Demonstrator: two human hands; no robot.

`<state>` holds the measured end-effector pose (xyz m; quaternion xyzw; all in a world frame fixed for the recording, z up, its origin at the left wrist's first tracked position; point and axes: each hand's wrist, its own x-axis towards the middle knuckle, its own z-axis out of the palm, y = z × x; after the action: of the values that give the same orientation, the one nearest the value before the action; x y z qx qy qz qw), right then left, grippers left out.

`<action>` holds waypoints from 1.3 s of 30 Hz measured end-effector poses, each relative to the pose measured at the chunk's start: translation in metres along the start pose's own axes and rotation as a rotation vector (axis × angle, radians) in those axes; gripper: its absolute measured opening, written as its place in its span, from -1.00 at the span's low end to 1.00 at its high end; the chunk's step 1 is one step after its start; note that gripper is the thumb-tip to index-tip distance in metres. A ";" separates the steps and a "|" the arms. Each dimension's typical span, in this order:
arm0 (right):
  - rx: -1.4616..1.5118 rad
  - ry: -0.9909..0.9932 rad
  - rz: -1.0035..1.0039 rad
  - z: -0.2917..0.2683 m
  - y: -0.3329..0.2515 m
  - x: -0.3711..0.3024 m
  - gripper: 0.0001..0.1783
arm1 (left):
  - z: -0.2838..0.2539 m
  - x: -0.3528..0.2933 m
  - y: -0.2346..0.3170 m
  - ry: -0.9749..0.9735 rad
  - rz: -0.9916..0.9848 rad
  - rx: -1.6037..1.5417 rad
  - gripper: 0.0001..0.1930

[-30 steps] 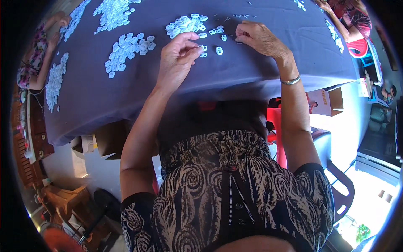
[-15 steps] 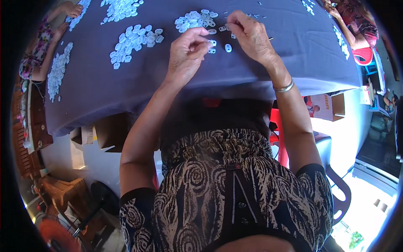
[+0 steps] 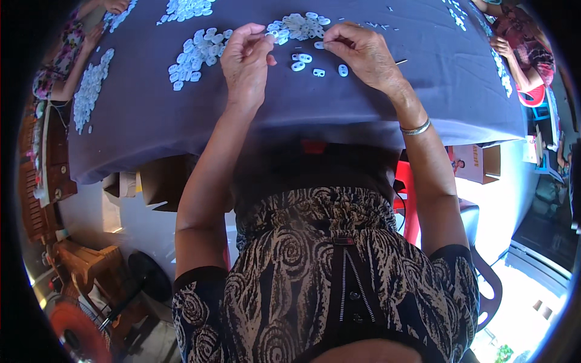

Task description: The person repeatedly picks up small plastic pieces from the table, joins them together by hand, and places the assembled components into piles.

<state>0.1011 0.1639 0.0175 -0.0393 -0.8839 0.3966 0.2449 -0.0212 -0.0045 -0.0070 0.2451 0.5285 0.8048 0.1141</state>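
Note:
My left hand [image 3: 247, 66] is raised beside a pile of small white oval plastic pieces [image 3: 299, 25], its fingers bent and apart, with its fingertips at the pile's left edge. Closed in a pinch, my right hand [image 3: 366, 57] is just right of that pile. A single white piece [image 3: 319, 45] lies close to its fingertips; whatever is between them is too small to name. Between my hands and nearer me, several loose white pieces [image 3: 298, 66] lie on the dark tablecloth, some showing two holes. Another oval piece [image 3: 343, 70] lies below my right hand.
Another white pile [image 3: 196, 54] lies left of my left hand. Two people sit at the table's sides, one person's hand [image 3: 501, 46] at the right, near more white pieces [image 3: 91, 88] and strips. A thin stick [image 3: 401, 61] and tiny bits [image 3: 378, 26] lie to the right.
My left hand has left the loose pieces in the middle and moved up and left to the pile. A small cluster of pieces it partly covered now shows. My right hand stays pinched.

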 end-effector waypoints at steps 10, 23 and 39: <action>-0.409 -0.142 -0.370 0.033 0.011 0.038 -0.87 | 0.005 -0.003 -0.001 -0.048 -0.021 0.107 -0.78; 0.117 -0.097 0.062 0.006 -0.005 0.006 -0.93 | 0.024 -0.021 0.002 -0.193 -0.104 0.162 -0.73; 0.307 -0.205 0.144 0.002 0.005 -0.011 -0.76 | 0.030 -0.032 -0.009 -0.349 -0.055 0.325 -0.65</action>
<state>0.1093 0.1628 0.0081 -0.0240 -0.8283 0.5449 0.1278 0.0208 0.0094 -0.0143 0.3811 0.6299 0.6512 0.1843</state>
